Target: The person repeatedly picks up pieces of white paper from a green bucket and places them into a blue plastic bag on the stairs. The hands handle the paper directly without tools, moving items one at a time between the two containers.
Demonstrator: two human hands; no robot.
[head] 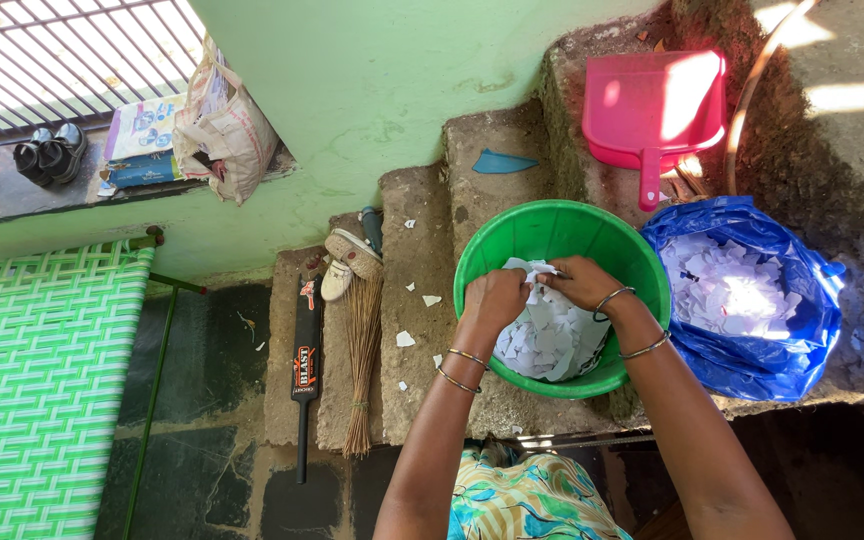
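Above green tub [512, 240], both hands [537, 290] gripping white paper [534, 270], blue bag [802, 330] beside.

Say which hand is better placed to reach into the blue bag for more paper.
Right, probably. The right hand sits on the side of the green tub nearest the blue bag; the left hand would have to cross over. Both currently grip the white paper piece.

bare forearms; two thin metal bangles on each wrist; garment printed teal, yellow and white below the hands.
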